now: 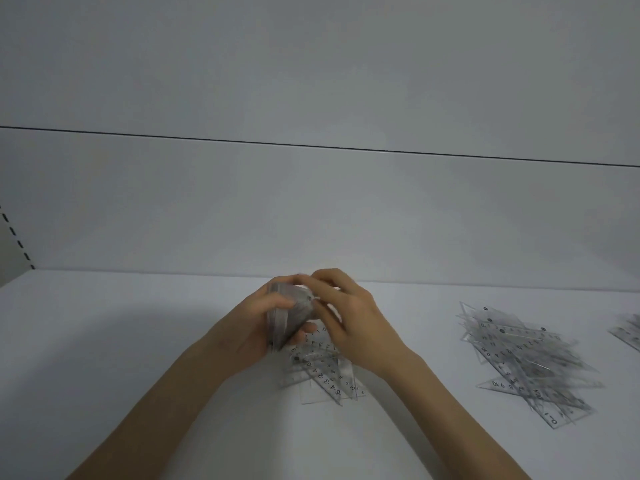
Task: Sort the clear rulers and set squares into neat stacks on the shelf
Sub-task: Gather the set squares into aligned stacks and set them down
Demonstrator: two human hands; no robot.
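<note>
The white shelf (138, 341) carries all the clear plastic pieces, in separate groups. Near its middle, the left hand (259, 330) grips a thick bundle of set squares (294, 313), held on edge and lifted off the shelf. Its fingers (306, 330) are curled round the underside and the thumb is pressed on the near face. The right hand (349, 317) meets the bundle from the other side, its fingers (322, 277) bent over the top edge and closed on it. The bundle is blurred, so its markings cannot be read.

Directly beneath the two hands, a small loose pile of set squares (325, 375) lies flat on the shelf. The pieces overlap at different angles and their printed numbers show. Well apart to the right sits a larger jumbled heap of rulers and set squares (526, 362), crossing one another untidily. At the far right edge of the view a few more rulers (628, 330) lie, cut off by the frame.

Behind everything rises a plain grey back panel (311, 202), with a slotted upright (17, 237) at the left edge.
</note>
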